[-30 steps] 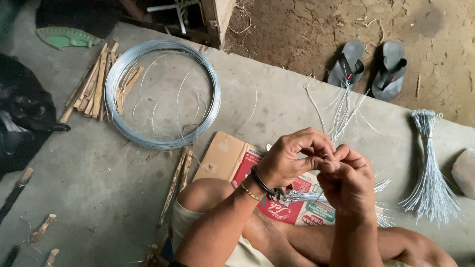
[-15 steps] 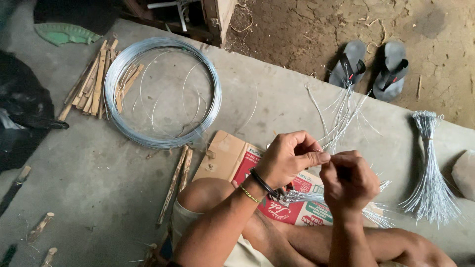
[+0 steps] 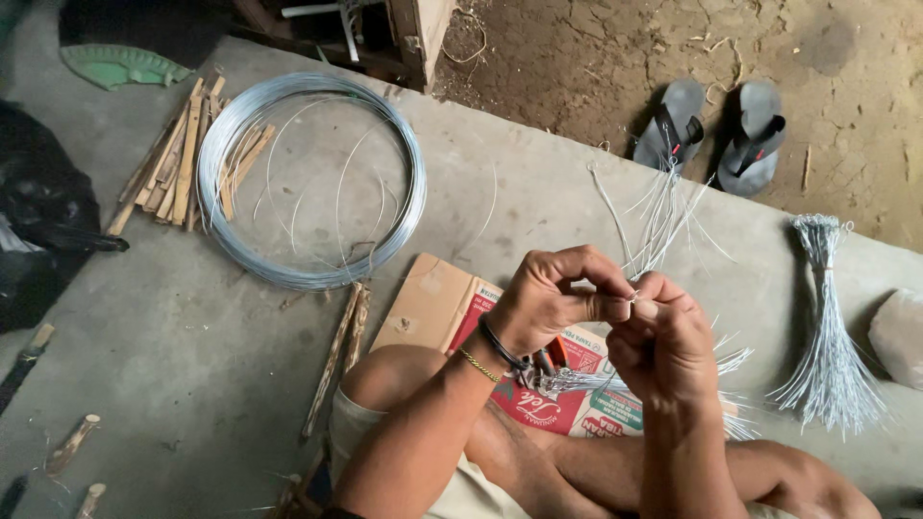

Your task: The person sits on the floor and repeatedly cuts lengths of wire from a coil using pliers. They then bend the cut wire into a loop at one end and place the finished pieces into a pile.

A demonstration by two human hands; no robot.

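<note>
In the head view, both hands meet just right of the frame's centre, raised above the person's bent knees. The left hand [image 3: 553,298] comes in from the lower left, wrist bent, with a dark band and a thin gold bracelet on it; its fingers curl over and the thumb and forefinger press together on a thin piece of wire [image 3: 632,296]. The right hand [image 3: 663,341] rises from the bottom edge, forearm nearly upright, fingers folded into a loose fist, its grip pinching the same wire from the other side, so the two fingertips touch. The wire piece is tiny and mostly hidden between the fingers.

Below the hands a flattened cardboard box [image 3: 433,308] lies on the concrete floor [image 3: 192,336], with a bunch of cut wires [image 3: 577,381] lying on it. A big wire coil [image 3: 312,178] sits at upper left, beside a heap of wood sticks [image 3: 178,159]. Loose wires [image 3: 663,216] fan out above the hands, near a pair of grey sandals [image 3: 716,130] on the dirt. A tied wire bundle [image 3: 827,327] lies at the right.
</note>
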